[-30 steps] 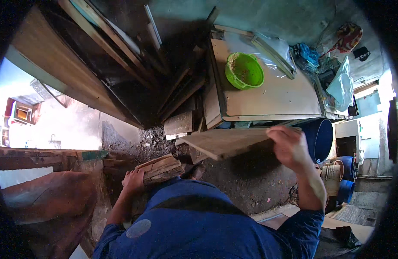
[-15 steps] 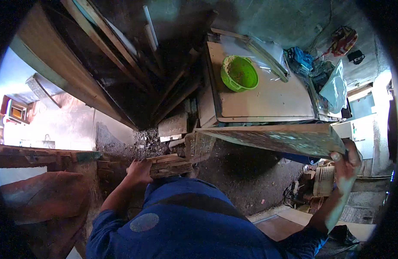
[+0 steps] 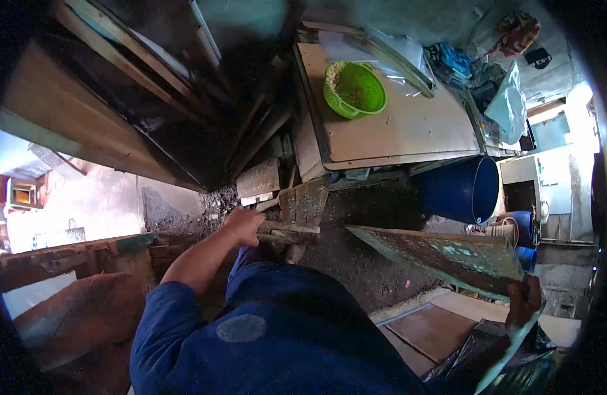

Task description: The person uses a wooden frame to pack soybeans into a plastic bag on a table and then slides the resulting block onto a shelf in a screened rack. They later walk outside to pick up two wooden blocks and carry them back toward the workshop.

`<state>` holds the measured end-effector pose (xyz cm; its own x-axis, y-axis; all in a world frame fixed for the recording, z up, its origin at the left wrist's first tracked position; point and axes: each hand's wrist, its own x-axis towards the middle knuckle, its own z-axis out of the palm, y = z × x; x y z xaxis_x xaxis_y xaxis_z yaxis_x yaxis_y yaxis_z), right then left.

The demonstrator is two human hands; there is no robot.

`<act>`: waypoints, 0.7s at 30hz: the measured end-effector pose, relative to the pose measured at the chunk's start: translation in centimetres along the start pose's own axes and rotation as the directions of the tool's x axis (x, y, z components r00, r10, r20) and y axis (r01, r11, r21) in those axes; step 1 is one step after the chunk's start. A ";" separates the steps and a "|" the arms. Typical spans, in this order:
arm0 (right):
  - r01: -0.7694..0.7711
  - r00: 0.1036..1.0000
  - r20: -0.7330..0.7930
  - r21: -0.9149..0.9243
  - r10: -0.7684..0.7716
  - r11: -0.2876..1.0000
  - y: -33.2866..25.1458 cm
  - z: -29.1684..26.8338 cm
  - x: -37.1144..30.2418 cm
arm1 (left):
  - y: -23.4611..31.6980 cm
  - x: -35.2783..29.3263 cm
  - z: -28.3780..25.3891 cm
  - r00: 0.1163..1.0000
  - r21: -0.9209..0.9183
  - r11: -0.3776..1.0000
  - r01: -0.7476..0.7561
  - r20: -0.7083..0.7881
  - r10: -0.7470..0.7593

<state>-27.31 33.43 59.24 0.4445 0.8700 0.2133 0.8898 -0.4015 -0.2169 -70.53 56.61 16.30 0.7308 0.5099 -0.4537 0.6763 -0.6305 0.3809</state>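
Note:
My left hand (image 3: pixel 244 225) is closed on the near end of some short, rough wood pieces (image 3: pixel 291 233), held low in front of my legs. My right hand (image 3: pixel 526 301) grips the right end of a wide, weathered wooden board (image 3: pixel 441 257) with peeling paint. The board hangs tilted above the dirt floor, its narrow end pointing left. Part of my right hand lies in shadow, and some fingers of the left are hidden by the wood.
A light-topped table (image 3: pixel 395 141) ahead bears a green basin (image 3: pixel 369 95) with crumbly stuff inside. Beneath its right side lies a blue barrel (image 3: pixel 456 191). Long planks (image 3: pixel 129 66) lean at left. Scrap wood (image 3: pixel 258 178) and rubble lie by the table's left corner. Black plastic (image 3: pixel 471 352) is at lower right.
The board in my right hand has dropped lower and away from the table edge, uncovering the blue barrel. My left hand has moved right and forward with the wood pieces.

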 end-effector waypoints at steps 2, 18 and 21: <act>0.008 1.000 -0.011 -0.161 -0.010 0.987 2.4 0.1 -1.3 | -0.8 2.4 -0.8 0.996 0.035 0.999 -0.034 0.083 0.031; -0.454 0.882 -0.056 0.159 0.467 0.877 15.0 2.2 -15.0 | -3.7 12.9 -6.1 0.995 0.279 0.955 0.097 -0.044 -0.088; -0.562 0.813 -0.002 0.258 0.582 0.786 20.0 2.3 -19.2 | -3.1 12.1 -6.3 0.995 0.261 0.961 0.095 -0.059 -0.083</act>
<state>-18.30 9.36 48.61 0.8798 0.4728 0.0490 0.4227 -0.7308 -0.5360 -63.14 68.41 14.71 0.6766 0.5939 -0.4352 0.6952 -0.7100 0.1120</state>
